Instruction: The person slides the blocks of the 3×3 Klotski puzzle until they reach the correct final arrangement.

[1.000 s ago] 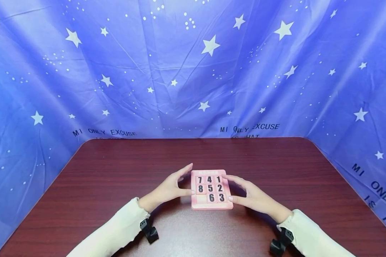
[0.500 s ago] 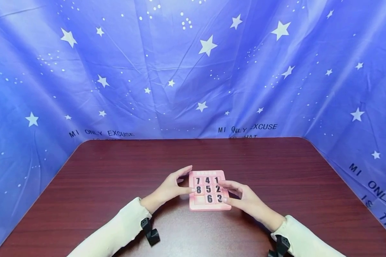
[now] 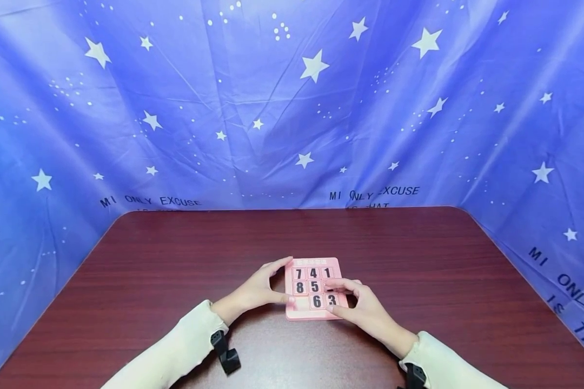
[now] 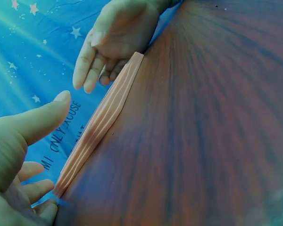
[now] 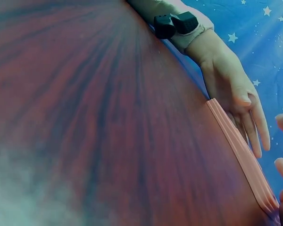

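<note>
A pink number slide puzzle lies flat on the table. Its top row reads 7, 4, 1. Below are 8 and 5, then 6 and 3 beside an empty slot at the lower left. My left hand is at its left edge, thumb tip by the empty slot and forefinger at the upper corner. Over the right side reaches my right hand, index fingertip covering the 2 tile and thumb at the 3 tile. The left wrist view shows the puzzle's ridged side, with the left thumb raised above it.
The dark red wooden table surrounds the puzzle. A blue star-patterned curtain hangs behind and along both sides. Black wrist devices are strapped at both cream sleeves.
My right hand has moved left and nearer, from the puzzle's right edge to over the 2 and 3 tiles. The left thumb has slid slightly down the left edge. Visible tiles keep their places.
</note>
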### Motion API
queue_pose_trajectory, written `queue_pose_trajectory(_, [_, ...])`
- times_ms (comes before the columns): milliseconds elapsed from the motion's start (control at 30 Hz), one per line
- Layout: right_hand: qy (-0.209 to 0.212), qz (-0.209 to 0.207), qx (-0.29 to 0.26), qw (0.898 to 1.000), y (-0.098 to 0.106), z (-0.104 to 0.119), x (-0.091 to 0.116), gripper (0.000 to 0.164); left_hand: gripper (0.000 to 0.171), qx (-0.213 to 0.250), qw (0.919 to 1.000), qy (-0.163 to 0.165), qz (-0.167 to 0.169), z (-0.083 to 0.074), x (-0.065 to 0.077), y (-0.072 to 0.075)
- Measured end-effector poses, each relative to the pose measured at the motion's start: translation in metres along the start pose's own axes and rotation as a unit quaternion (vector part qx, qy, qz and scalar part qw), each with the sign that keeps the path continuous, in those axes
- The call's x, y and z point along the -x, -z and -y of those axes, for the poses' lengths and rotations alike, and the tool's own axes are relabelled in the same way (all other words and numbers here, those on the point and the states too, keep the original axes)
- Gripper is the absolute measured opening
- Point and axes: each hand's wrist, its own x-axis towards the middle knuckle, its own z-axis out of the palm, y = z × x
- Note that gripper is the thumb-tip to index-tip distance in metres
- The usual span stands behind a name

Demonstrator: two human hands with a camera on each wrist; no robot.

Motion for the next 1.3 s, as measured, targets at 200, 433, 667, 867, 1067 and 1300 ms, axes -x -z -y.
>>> queue_pose_trajectory(200, [-0.015, -0.033, 0.051, 0.998, -0.005, 0.0, -0.001, 0.037, 0.098, -0.042, 0.9987, -0.027, 0.012, 0.002, 0.0, -0.001])
queue_pose_trajectory(433, [-0.02, -0.042, 0.075, 0.996, -0.01, -0.002, -0.003, 0.034, 0.099, -0.076, 0.9959, -0.046, 0.02, 0.003, 0.002, -0.002])
queue_pose_trajectory(667, [0.014, -0.071, 0.099, 0.992, -0.013, -0.005, -0.002, 0.031, 0.099, -0.073, 0.9959, -0.048, 0.022, 0.001, 0.004, -0.001])
queue_pose_trajectory(867, [0.006, -0.07, 0.106, 0.992, -0.013, -0.005, -0.002, 0.028, 0.099, -0.072, 0.9963, -0.04, 0.025, 0.0, 0.004, -0.001])
queue_pose_trajectory(1067, [-0.01, -0.06, 0.117, 0.991, -0.014, -0.004, -0.004, 0.026, 0.1, -0.072, 0.9965, -0.034, 0.026, -0.001, 0.005, 0.0])
queue_pose_trajectory(1300, [-0.014, -0.061, 0.126, 0.99, -0.015, 0.0, -0.002, 0.026, 0.099, -0.077, 0.9961, -0.033, 0.029, -0.001, 0.004, -0.001])
